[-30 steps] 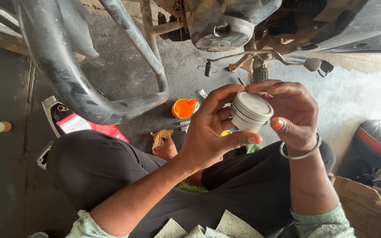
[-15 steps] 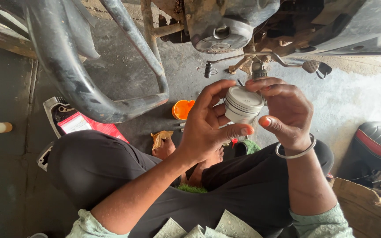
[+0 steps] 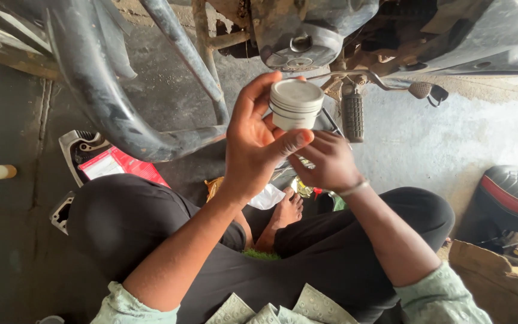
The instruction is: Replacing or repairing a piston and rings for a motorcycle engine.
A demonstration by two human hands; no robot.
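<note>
Fingers (image 3: 289, 143) of left hand (image 3: 256, 144) gripping piston (image 3: 295, 104), right hand (image 3: 325, 161) beneath

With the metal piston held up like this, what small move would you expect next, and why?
Probably a slight turn of the piston in the left hand. That hand's grip pinches it at the side wall, crown up, while the right hand sits just below its skirt, placed to work on the underside.
</note>
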